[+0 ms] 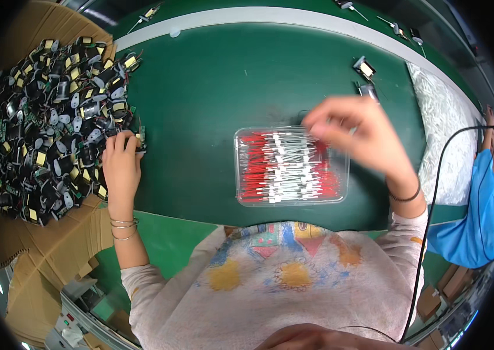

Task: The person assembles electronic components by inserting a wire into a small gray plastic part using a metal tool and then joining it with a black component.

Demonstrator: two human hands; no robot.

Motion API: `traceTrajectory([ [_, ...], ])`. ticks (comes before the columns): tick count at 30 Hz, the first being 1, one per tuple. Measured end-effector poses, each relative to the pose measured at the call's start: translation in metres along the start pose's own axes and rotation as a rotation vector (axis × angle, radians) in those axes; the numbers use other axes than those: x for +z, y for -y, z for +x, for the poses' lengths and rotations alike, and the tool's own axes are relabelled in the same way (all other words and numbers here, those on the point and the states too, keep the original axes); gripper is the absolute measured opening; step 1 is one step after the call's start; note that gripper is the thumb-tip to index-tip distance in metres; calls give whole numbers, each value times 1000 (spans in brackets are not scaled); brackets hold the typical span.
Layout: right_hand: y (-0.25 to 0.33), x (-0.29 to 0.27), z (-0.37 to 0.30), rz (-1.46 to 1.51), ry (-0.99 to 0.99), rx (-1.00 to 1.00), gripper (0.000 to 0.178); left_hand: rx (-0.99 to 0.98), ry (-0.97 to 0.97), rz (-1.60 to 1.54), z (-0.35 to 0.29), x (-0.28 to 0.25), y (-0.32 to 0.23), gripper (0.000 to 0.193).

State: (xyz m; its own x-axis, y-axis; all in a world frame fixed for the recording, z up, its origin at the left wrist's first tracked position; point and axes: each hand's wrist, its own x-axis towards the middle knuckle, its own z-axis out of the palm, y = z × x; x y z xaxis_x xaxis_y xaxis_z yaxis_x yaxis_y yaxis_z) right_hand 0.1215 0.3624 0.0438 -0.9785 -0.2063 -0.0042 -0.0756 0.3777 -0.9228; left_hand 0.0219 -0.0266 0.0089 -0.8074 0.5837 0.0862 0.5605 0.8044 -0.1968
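Note:
My left hand [121, 160] rests at the right edge of a heap of small motor assemblies [54, 128]. Its fingers curl over one assembly [142, 135], of which a green circuit board and a black part show past the fingertips. Blurred by motion, my right hand [355, 128] hovers over the upper right corner of a clear plastic box [241, 201]. Thumb and forefinger point left and lie close together; whether anything is between them I cannot make out. Inside the box lie many thin red-and-white wires with white connectors [276, 166].
The heap sits in an open cardboard box [81, 224]. Two assemblies [365, 69] lie on the green tabletop [200, 87] beyond my right hand. A bag of white pieces [448, 140] is at the right, with a black cable [436, 169] beside it. A person in blue [471, 216] is farther right.

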Motion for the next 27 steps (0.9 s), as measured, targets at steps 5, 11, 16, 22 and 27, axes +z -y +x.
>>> traceTrajectory([
  [5,-1,40,-18,-332,51,-212,12,-165,-160,-665,26,-19,-38,20],
  [11,3,56,-19,-585,135,-91,16,158,-278,-1108,64,-53,-83,16],
  [16,-2,54,-17,-549,69,-201,20,182,-157,-1591,84,-85,-126,28],
  [22,23,18,-21,-437,-6,-161,19,260,-253,-1435,95,-99,-135,37],
  [27,30,2,-26,-452,-247,-297,18,481,144,-1378,102,-109,-106,31],
])
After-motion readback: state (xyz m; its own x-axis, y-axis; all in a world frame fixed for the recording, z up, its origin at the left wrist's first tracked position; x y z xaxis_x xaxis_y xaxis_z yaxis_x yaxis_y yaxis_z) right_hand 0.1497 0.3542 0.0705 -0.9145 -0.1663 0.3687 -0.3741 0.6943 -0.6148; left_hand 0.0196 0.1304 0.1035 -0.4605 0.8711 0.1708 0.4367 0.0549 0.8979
